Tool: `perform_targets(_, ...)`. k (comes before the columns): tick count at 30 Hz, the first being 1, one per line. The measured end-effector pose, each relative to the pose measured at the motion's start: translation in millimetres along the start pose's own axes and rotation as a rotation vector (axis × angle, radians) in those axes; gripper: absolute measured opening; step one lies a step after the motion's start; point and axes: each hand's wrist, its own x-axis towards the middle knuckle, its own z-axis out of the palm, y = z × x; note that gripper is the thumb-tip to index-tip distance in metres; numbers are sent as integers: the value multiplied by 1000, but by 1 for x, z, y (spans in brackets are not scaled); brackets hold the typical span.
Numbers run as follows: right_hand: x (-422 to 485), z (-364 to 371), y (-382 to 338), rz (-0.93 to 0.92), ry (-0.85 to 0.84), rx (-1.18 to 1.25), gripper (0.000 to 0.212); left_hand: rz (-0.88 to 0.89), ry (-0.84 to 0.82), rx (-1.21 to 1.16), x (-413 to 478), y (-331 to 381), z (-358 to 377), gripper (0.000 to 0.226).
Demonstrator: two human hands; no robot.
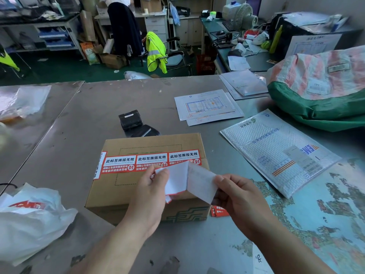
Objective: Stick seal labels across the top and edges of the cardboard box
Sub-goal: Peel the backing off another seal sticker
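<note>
Far left, one crumpled white plastic bag lies on the metal table. At centre sits the single cardboard box, close in front of the person. It carries four seal labels: one edge label folded over the left rim, and three top labels side by side along the top seam. Over the box's near right corner, the left hand pinches a loose label, white side up and red-edged, between thumb and curled fingers. It meets a white backing sheet at a crease. The right hand pinches that sheet's far corner, thumb on top. By the box's right foot lie spare red labels, count unclear. Further right lies one bubble mailer.
</note>
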Motion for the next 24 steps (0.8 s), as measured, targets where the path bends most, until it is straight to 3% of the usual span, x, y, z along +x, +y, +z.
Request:
perform_targets(5,5,-9,-4,30,60,53,17,-87,81,-104,7,4,-10,29)
perform_targets(7,7,-14,-7,46,84,77,24,-96,125,-128,11,2,-13,34)
perform_targets(12,11,-21,-10,37,180,148,15,-99,173,-203,16,4,-16,27)
perform_targets(16,9,-20,-14,23,232,161,21,-48,107,-242,13,4,-12,13)
perform_targets(20,9,-19,-15,32,226,172,23,-58,23,-147,9,4,-7,23)
perform_targets(24,9,-17,-18,32,226,171,29,-108,-26,-117,9,4,-6,13)
